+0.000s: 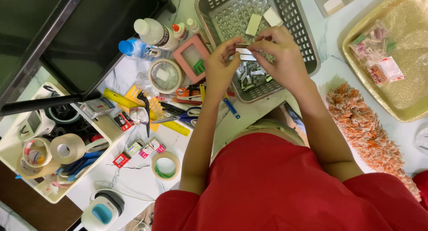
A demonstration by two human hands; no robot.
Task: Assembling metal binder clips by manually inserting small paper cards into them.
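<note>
I pinched a small metal strip (pixel 244 46) between my left hand (pixel 221 66) and right hand (pixel 278 52) over the grey basket (pixel 307 43), apparently mid-sorting; next called for steady fingertips.

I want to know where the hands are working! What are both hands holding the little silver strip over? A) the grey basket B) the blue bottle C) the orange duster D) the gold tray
A: the left hand and right hand pinch the small silver strip above the grey basket, which has more such pieces lying in it.
</note>
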